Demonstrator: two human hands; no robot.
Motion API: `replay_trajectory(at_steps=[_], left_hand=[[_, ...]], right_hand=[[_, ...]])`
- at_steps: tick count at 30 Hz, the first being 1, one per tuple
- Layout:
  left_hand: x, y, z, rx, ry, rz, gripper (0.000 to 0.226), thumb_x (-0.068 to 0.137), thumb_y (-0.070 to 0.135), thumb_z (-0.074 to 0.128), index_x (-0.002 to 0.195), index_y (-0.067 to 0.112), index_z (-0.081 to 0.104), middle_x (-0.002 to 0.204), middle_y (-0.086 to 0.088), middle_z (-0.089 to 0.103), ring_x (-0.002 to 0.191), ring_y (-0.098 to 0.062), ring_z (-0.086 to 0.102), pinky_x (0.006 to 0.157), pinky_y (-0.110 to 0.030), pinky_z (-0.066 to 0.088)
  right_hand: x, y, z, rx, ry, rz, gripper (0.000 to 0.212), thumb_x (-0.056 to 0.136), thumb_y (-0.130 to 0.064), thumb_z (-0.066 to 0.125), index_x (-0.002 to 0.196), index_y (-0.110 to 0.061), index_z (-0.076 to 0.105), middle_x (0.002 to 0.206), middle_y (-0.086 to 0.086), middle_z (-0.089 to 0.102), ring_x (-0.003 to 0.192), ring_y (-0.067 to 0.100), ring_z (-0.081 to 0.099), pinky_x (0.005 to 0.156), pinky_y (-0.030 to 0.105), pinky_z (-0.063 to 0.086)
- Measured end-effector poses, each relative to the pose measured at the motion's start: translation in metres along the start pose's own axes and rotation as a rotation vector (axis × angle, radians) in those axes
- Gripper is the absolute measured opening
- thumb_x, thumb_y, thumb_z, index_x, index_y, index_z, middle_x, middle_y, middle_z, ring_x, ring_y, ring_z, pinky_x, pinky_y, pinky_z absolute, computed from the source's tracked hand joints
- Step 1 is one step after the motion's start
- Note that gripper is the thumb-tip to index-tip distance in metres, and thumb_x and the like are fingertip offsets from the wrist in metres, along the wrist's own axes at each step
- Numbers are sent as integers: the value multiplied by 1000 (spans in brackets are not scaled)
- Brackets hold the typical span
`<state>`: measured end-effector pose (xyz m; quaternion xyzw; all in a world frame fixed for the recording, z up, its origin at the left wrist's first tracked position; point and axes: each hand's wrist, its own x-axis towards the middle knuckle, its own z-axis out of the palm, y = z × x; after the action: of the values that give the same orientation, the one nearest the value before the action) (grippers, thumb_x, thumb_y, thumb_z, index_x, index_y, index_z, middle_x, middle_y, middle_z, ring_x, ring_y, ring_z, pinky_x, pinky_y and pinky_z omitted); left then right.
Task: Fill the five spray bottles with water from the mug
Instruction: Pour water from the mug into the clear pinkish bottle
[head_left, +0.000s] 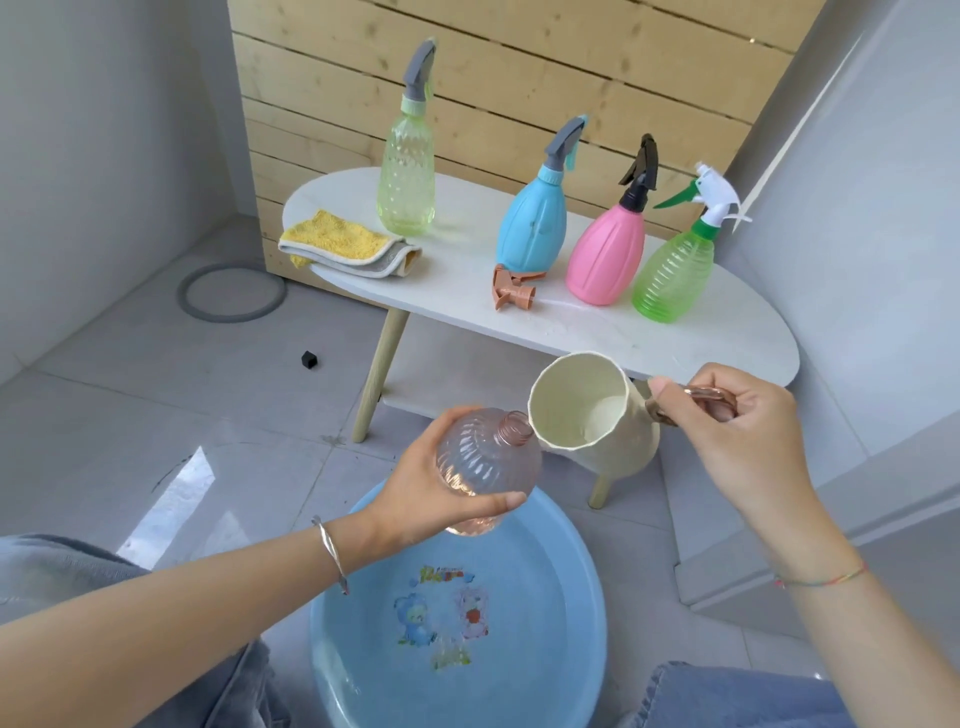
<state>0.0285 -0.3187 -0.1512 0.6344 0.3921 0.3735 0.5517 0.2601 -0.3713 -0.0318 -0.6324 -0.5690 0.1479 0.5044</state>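
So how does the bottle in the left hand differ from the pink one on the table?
The held bottle is see-through, tilted, its neck open with no sprayer; the pink bottle is opaque, stands upright and wears a black sprayer. Both have ribbed, bulbous bodies.

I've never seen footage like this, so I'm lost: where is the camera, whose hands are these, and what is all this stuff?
There is no robot here. A person wears a wide-angle camera on the head, which looks down at their own hands. The left hand grips a clear pinkish bottle, its neck open, above a blue basin on the floor. The right hand holds a cream mug by its handle, tipped with its lip at that neck. On the white table stand a pale green bottle, a blue bottle, a pink bottle and a bright green bottle, all with spray heads on. A loose brown spray head and a yellow cloth also lie there.
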Motion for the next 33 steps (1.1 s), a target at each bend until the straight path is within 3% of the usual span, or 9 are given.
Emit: replay_trajectory(at_steps=[2,4,7,9,12,16,20,28,33], left_hand=[[5,5,2,-19,17,14,82,51,44,89,123,32,53,115,19,65,111,-1,61,92,-12,46],[10,10,5,-34,19,29,81,51,44,89,123,33,53,115,18,66,112,-2,61,93,-13,46],[15,12,10,-45,8,42,81,51,42,90,123,31,53,115,15,67,111,-5,62,92,-15,47],[18,13,12,-35,3,51,81,51,44,90,122,32,53,115,16,66,111,-6,62,93,-16,47],[22,13,14,-10,-1,63,83,51,47,91,123,34,53,117,16,66,113,-5,61,98,-21,47],[26,11,15,3,5,70,84,50,49,91,123,35,52,117,17,65,114,-5,60,98,-20,46],[27,11,16,6,4,74,84,49,49,90,123,34,52,115,20,65,113,-3,60,95,-13,43],[29,9,16,22,-1,74,84,51,50,91,125,35,52,120,16,64,117,-5,58,102,-25,43],[28,9,16,13,-4,65,82,52,48,91,124,35,52,118,17,64,116,-4,59,100,-19,43]], right_hand=[[4,-2,-1,52,30,20,35,76,-29,72,48,-20,53,45,-9,56,58,15,49,58,23,36],[9,-6,-3,36,56,-16,45,81,-18,75,46,-19,45,39,-13,45,51,9,42,53,17,32],[12,-13,-5,-25,74,-121,43,79,-23,73,53,-6,44,43,-4,38,46,7,31,47,13,24],[13,-17,-5,-81,86,-213,43,76,-35,67,56,-5,44,56,4,43,50,11,35,51,15,28],[16,-19,-4,-162,91,-316,39,76,-38,61,55,-11,43,64,4,46,57,15,43,57,15,33],[17,-23,-4,-260,112,-414,42,79,-36,62,53,-8,42,58,2,41,59,16,41,59,21,34],[17,-28,-3,-362,129,-525,42,80,-30,61,52,-6,43,54,3,44,61,17,38,66,17,33],[18,-29,2,-453,153,-666,40,82,-26,63,52,-7,44,52,4,40,61,15,30,67,24,32],[19,-32,6,-513,156,-758,40,83,-24,64,52,-8,45,52,3,39,60,19,31,67,31,33]])
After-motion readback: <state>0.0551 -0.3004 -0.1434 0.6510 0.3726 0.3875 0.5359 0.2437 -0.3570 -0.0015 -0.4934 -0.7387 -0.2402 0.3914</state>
